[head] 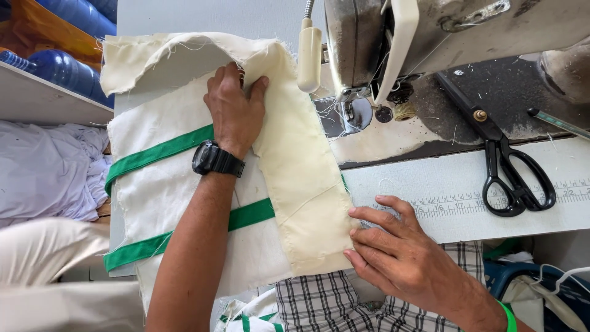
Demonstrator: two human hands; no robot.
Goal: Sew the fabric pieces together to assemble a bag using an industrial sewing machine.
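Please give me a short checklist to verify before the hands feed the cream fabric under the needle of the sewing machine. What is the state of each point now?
1. Left hand presses the far end of the cream fabric flat: ok.
2. Right hand grips the near edge of the fabric: ok.
3. Fabric edge lies under the presser foot: not ok, it sits to the left of it.
4. Fingers are apart from the needle area: ok.
5. Scissors lie off the fabric, beside the printed ruler: ok.
6. Thread is through the needle: cannot tell.
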